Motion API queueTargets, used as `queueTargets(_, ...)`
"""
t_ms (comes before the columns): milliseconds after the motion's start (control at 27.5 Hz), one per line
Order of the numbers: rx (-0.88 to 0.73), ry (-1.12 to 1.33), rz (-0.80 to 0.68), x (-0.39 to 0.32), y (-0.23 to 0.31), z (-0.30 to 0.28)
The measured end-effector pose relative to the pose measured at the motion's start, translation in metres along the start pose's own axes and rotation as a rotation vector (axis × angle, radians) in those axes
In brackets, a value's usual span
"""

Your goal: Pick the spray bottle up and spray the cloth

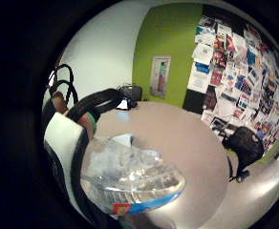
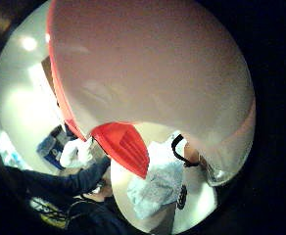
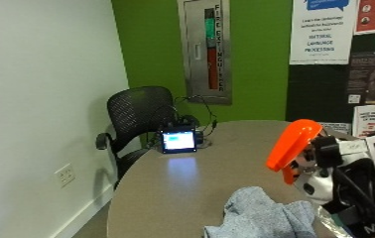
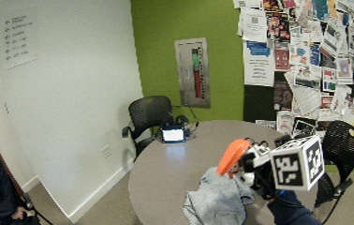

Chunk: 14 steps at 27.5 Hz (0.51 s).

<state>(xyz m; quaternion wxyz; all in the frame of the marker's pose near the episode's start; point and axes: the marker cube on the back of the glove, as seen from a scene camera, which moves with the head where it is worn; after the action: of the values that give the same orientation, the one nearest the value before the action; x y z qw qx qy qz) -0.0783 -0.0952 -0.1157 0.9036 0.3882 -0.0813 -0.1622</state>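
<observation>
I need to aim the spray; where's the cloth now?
In the outside view, the grey cloth lies crumpled on the round table's near edge, just below the spray bottle's orange head.

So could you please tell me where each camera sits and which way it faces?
Little-finger palm view: looks across the round grey table past the clear plastic spray bottle; strapped fingers show.
Thumb palm view: beneath the bottle's orange head, facing the grey-blue cloth.
Outside view: faces the green wall; gloved right hand shows.
Wide outside view: higher, same scene.
Both outside views share the cloth.
</observation>
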Motion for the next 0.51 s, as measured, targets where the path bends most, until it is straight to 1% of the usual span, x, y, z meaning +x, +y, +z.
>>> queueTargets(182,-0.002,-0.116,0.163,0.027,-0.015,0.001)
queueTargets(328,-0.035,-0.279,0.330,0.050,-0.016,0.004)
queueTargets(510,-0.122,-0.504,0.433,0.057,-0.011,0.021)
